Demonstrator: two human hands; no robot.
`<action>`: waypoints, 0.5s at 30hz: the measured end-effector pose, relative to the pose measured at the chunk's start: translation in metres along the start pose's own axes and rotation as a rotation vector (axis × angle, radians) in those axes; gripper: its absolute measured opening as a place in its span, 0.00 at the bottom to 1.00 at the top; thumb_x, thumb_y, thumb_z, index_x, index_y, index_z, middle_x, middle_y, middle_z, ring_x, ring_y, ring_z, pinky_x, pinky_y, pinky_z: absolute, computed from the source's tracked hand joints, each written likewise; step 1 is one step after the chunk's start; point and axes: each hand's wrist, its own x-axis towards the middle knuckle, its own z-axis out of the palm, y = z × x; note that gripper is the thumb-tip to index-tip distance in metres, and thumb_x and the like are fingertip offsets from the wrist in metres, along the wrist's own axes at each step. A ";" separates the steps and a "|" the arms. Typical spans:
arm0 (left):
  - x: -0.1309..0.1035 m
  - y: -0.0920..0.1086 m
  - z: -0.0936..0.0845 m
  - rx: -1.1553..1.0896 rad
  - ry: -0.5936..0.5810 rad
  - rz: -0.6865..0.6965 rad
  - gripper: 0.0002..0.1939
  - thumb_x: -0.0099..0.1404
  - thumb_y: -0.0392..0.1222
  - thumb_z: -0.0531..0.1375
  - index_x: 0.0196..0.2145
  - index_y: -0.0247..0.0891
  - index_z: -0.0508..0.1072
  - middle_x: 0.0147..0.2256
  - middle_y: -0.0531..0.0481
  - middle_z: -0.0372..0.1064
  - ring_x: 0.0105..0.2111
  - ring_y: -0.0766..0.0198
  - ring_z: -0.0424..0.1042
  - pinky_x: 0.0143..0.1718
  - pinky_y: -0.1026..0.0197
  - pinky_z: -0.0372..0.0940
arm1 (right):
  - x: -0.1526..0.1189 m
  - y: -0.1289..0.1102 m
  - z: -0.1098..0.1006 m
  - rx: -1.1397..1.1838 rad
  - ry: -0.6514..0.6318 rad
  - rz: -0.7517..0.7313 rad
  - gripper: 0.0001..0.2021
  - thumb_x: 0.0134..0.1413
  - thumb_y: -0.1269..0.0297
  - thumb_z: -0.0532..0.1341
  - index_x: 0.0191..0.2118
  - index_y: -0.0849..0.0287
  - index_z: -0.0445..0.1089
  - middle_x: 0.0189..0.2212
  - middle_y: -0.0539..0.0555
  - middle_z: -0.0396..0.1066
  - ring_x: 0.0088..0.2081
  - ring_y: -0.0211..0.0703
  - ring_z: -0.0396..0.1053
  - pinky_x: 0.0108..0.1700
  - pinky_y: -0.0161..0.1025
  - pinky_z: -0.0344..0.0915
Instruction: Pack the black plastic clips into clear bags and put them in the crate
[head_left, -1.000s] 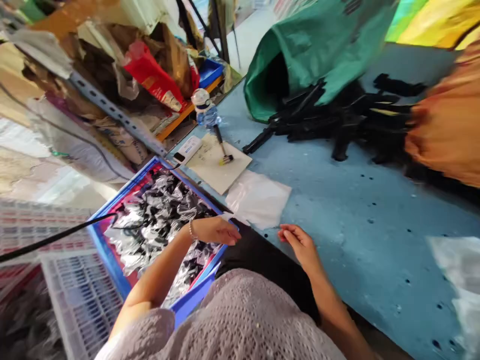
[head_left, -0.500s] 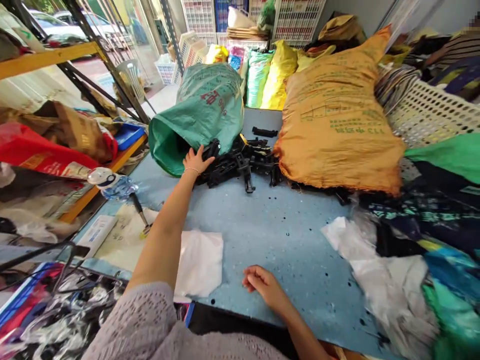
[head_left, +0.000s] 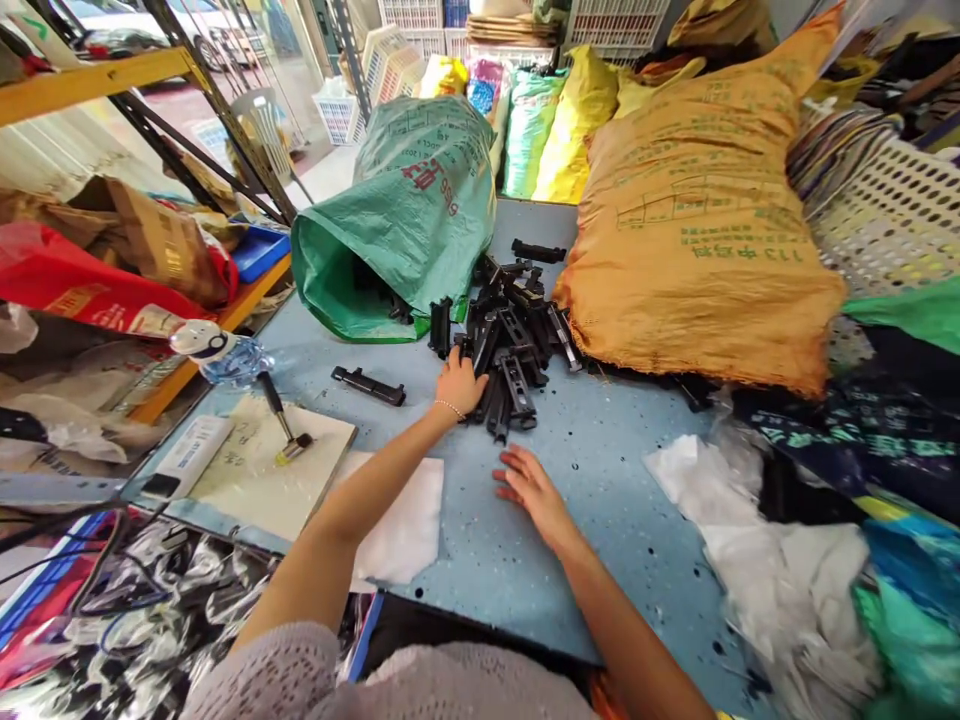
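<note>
A pile of black plastic parts (head_left: 514, 345) lies on the blue table between a green sack and an orange sack. My left hand (head_left: 459, 385) rests against the pile's left front edge, fingers spread over the parts; the fingertips are partly lost among them. Just in front of the pile is my right hand (head_left: 531, 492), fingers apart and holding nothing. The green sack (head_left: 427, 215) lies on its side, its mouth facing me, with black parts inside. One single black part (head_left: 368, 385) sits apart, left of the pile.
The orange sack (head_left: 697, 230) stands at the right rear. White cloths (head_left: 780, 570) cover the right side. At left are a brush-like tool (head_left: 283, 415), a bottle (head_left: 221, 352) and a cardboard sheet (head_left: 255, 480). A white sheet (head_left: 405, 515) lies near the front edge.
My left hand has moved right and nearer from the sack's mouth. The pile has spread toward me, and a single part now lies to the left. My right hand has risen and opened.
</note>
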 end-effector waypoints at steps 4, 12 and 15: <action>-0.017 0.034 0.015 -0.130 -0.071 -0.014 0.25 0.69 0.54 0.59 0.53 0.30 0.70 0.74 0.31 0.37 0.72 0.33 0.46 0.68 0.37 0.53 | 0.020 -0.018 -0.027 0.034 0.118 -0.063 0.31 0.46 0.49 0.72 0.56 0.46 0.68 0.38 0.50 0.71 0.48 0.48 0.75 0.50 0.49 0.74; -0.071 0.039 -0.005 -0.707 -0.287 0.060 0.20 0.66 0.58 0.61 0.40 0.38 0.76 0.73 0.42 0.45 0.74 0.41 0.34 0.72 0.39 0.36 | -0.004 -0.037 -0.079 -0.313 0.589 -0.338 0.33 0.47 0.42 0.68 0.55 0.55 0.66 0.40 0.53 0.69 0.33 0.40 0.68 0.32 0.37 0.67; -0.131 0.037 -0.015 -1.200 -0.564 0.197 0.27 0.64 0.63 0.60 0.47 0.38 0.77 0.62 0.37 0.65 0.65 0.42 0.61 0.65 0.42 0.56 | -0.025 -0.050 -0.067 -0.224 0.408 -0.424 0.33 0.54 0.40 0.64 0.61 0.52 0.63 0.48 0.56 0.71 0.38 0.42 0.72 0.35 0.38 0.69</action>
